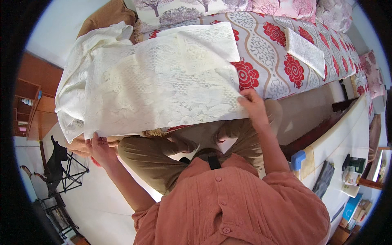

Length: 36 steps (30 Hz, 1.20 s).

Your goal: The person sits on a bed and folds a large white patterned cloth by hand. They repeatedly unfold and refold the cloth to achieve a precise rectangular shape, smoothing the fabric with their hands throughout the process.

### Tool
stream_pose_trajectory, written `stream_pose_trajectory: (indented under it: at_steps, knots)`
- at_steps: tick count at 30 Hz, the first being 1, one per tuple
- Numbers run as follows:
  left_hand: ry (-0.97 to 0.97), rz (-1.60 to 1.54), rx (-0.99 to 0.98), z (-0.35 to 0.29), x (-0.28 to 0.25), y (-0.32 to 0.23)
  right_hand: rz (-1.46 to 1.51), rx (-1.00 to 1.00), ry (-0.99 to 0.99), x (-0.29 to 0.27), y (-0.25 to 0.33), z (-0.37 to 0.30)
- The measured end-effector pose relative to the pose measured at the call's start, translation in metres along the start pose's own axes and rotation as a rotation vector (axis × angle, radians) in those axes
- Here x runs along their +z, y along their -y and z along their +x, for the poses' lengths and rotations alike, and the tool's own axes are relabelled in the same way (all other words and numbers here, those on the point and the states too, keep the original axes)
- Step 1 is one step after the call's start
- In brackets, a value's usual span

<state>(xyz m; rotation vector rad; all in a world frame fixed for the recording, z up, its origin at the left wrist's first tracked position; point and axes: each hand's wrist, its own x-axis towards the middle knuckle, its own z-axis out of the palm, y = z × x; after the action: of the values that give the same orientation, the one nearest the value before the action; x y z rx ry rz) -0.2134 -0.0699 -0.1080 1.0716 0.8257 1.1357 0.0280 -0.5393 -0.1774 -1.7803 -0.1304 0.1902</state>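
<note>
Floral cover (267, 55); white lace cloth (163, 85) lengthwise left-to-right.

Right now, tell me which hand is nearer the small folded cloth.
Right: the right hand is below and left of the small folded cloth in the picture; the left hand is lower and much farther left.

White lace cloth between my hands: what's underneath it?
The white lace cloth lies over a pale fabric cover with red flowers, visible beyond its right side; some tan fringe shows at its near edge. Whatever lies beneath its middle is covered.
</note>
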Motion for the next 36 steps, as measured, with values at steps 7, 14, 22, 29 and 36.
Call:
stream_pose_trajectory:
  at_steps: [7, 14, 22, 29, 36]
  knots:
    - [0.157, 0.275, -0.046, -0.065, -0.002, -0.017, -0.481, -0.045, -0.059, -0.086, 0.025, 0.003]
    - [0.210, 0.439, 0.008, -0.054, -0.024, 0.013, -0.770, -0.471, 0.404, -0.009, 0.038, 0.039]
    - [0.184, 0.721, 0.294, -0.069, 0.010, -0.003, -0.611, -0.737, -0.197, 0.002, 0.089, 0.119]
    - [0.528, 0.941, 0.518, -0.063, 0.095, 0.012, -0.992, -0.715, 0.259, 0.061, 0.055, 0.099]
    - [0.795, 1.115, 0.690, -0.031, 0.197, 0.050, -0.582, -0.837, -0.681, 0.000, 0.090, 0.210]
